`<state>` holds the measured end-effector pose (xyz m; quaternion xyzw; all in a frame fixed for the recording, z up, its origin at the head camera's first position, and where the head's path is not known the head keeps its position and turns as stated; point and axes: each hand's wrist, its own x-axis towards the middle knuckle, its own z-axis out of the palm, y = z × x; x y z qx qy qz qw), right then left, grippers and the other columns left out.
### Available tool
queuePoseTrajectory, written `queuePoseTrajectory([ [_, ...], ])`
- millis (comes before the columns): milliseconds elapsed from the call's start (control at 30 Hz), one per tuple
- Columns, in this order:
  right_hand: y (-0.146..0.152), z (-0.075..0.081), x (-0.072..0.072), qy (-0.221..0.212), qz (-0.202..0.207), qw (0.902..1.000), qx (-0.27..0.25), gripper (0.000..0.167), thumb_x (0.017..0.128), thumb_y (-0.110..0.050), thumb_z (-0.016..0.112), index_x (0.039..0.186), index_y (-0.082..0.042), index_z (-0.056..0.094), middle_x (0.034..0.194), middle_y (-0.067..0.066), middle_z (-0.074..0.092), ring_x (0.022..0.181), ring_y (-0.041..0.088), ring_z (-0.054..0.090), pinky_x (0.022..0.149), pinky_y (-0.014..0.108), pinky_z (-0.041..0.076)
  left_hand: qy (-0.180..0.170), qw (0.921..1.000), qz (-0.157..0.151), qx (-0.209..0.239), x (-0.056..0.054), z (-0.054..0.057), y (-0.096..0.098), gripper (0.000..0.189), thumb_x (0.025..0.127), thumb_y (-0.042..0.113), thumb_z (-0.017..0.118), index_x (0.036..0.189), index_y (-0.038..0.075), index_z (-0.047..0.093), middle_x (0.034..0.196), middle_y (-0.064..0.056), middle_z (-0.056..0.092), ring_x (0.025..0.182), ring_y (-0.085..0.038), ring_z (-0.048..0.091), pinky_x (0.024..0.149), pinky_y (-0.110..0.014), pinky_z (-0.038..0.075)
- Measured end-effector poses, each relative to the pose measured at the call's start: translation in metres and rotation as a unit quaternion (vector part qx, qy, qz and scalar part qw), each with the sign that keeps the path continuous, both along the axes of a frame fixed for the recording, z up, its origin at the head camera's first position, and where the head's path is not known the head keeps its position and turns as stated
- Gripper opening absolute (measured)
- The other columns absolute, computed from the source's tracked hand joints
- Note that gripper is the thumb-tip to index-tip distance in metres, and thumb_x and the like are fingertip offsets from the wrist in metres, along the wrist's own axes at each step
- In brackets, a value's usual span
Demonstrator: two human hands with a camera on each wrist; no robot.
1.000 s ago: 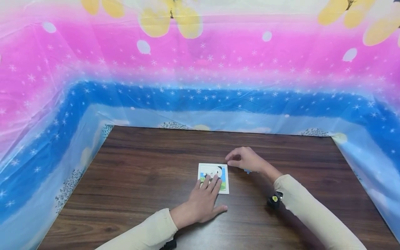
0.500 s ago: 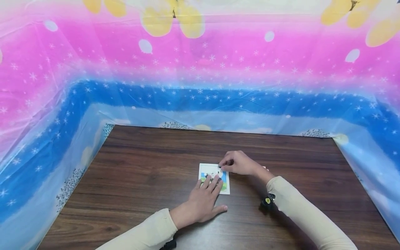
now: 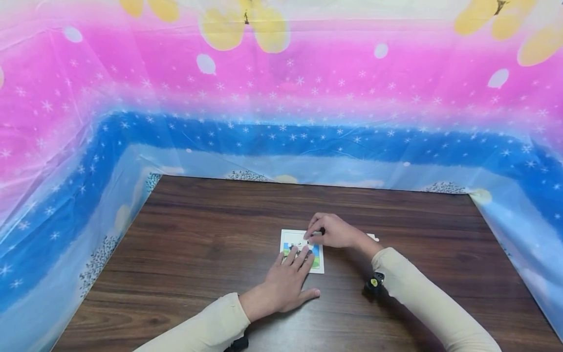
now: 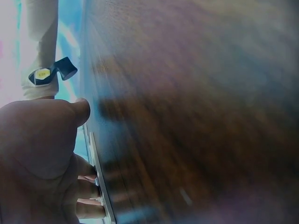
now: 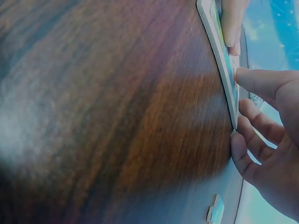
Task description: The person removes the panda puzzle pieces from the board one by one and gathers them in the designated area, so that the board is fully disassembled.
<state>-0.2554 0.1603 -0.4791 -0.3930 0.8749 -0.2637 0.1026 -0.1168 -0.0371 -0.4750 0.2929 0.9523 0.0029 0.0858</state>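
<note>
A small square panda puzzle (image 3: 318, 264) in a white frame lies flat on the table, its picture partly covered by both hands. My left hand (image 3: 286, 288) rests on its lower part with spread, straight fingers and the thumb out to the side. At the upper right corner, my right hand (image 3: 332, 231) touches the picture with bent index finger and thumb; no thing shows between them. In the right wrist view, the right thumb (image 5: 252, 79) meets the face of the puzzle (image 5: 224, 70), while loosely bent fingers (image 5: 243, 149) stay by the frame's corner.
A loose light puzzle piece (image 3: 374, 237) lies beside the right wrist; a loose piece (image 5: 216, 210) also shows low in the right wrist view. The dark wooden table (image 3: 211, 220) is bordered by a pink and blue patterned cloth (image 3: 264, 142).
My right hand has moved left from beside the frame onto the picture's upper right part, uncovering a loose piece near its wrist. My left hand stays put on the puzzle.
</note>
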Motion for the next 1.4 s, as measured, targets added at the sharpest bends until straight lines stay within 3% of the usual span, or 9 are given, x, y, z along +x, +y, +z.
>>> queuePoseTrajectory([
  [333,0.0,-0.002,0.001,0.007,0.006,1.0,0.001,0.008,0.095,-0.018,0.075,0.099,-0.02,0.082,0.107,-0.003,0.062,0.097,0.013,0.059,0.083,0.034,0.053,-0.001,1.0,0.001,0.005,0.0,-0.002,0.0,0.083,0.101,0.068,0.041,0.162,0.012,0.03,0.169,-0.009,0.024,0.155,-0.03,0.025,0.12,-0.051,0.031],
  [567,-0.001,0.001,0.005,0.012,0.007,0.9999,-0.002,0.009,0.096,-0.018,0.073,0.098,-0.023,0.08,0.113,-0.003,0.066,0.108,0.016,0.061,0.094,0.042,0.052,-0.001,1.0,0.001,-0.004,0.0,-0.001,0.0,0.084,0.1,0.068,0.04,0.162,0.013,0.029,0.169,-0.008,0.024,0.155,-0.029,0.024,0.121,-0.05,0.031],
  [700,0.0,0.002,0.006,0.01,0.006,0.9999,-0.005,0.01,0.097,-0.018,0.072,0.1,-0.024,0.08,0.111,-0.007,0.069,0.106,0.012,0.064,0.092,0.039,0.055,-0.002,1.0,0.001,-0.007,0.0,0.0,0.0,0.084,0.1,0.069,0.04,0.162,0.013,0.029,0.169,-0.008,0.023,0.155,-0.029,0.024,0.121,-0.05,0.031],
  [833,0.001,0.002,0.006,-0.004,-0.023,0.9997,-0.013,0.008,0.095,-0.016,0.074,0.101,-0.022,0.074,0.103,-0.009,0.068,0.096,0.008,0.064,0.084,0.033,0.056,-0.003,1.0,0.001,-0.007,0.0,0.0,0.0,0.084,0.1,0.069,0.041,0.162,0.013,0.029,0.169,-0.008,0.023,0.155,-0.029,0.024,0.121,-0.05,0.031],
  [1067,0.006,0.003,0.004,-0.039,-0.073,0.996,-0.032,0.022,0.094,-0.014,0.075,0.116,-0.014,0.07,0.096,-0.009,0.068,0.088,0.006,0.066,0.081,0.027,0.057,-0.002,0.9999,0.001,-0.012,-0.001,0.0,0.001,0.085,0.1,0.069,0.041,0.162,0.013,0.029,0.169,-0.008,0.023,0.155,-0.029,0.025,0.12,-0.05,0.032],
  [1300,0.022,0.008,0.004,-0.034,-0.098,0.9928,-0.06,0.011,0.096,-0.022,0.074,0.106,-0.019,0.077,0.09,-0.011,0.073,0.076,0.008,0.066,0.065,0.028,0.057,-0.002,0.9998,0.001,-0.018,-0.003,0.0,0.002,0.084,0.1,0.069,0.041,0.162,0.013,0.03,0.169,-0.008,0.023,0.155,-0.029,0.025,0.12,-0.05,0.033],
  [1400,0.033,0.012,0.005,-0.031,-0.113,0.9905,-0.072,0.012,0.097,-0.024,0.072,0.106,-0.019,0.078,0.092,-0.012,0.074,0.078,0.008,0.067,0.066,0.03,0.056,-0.001,0.9999,0.002,-0.015,-0.002,0.0,0.002,0.085,0.1,0.069,0.042,0.162,0.013,0.03,0.169,-0.008,0.025,0.154,-0.029,0.026,0.12,-0.05,0.033],
])
